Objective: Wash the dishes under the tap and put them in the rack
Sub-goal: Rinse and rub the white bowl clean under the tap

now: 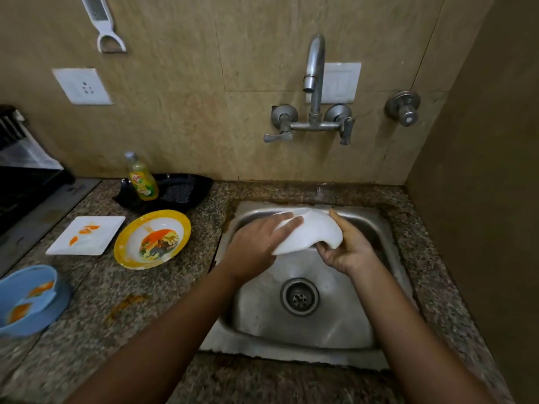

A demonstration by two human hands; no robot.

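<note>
Over the steel sink [361, 325], both my hands hold a white dish [309, 231], tilted and blurred. My left hand [256, 243] lies over its left side with fingers spread on it. From below, my right hand [347, 249] grips its right edge. The tap [313, 68] stands on the wall above; I see no water stream. On the counter to the left lie a white square plate [87, 234] with orange smears, a yellow-rimmed picture plate [153, 239] and a blue bowl [29, 298] with orange residue.
A yellow dish-soap bottle [143, 179] stands against a black tray [175, 191] by the wall. A black dish rack [20, 170] sits at the far left. An orange stain [128, 304] marks the granite counter. A side wall [481, 199] closes the right.
</note>
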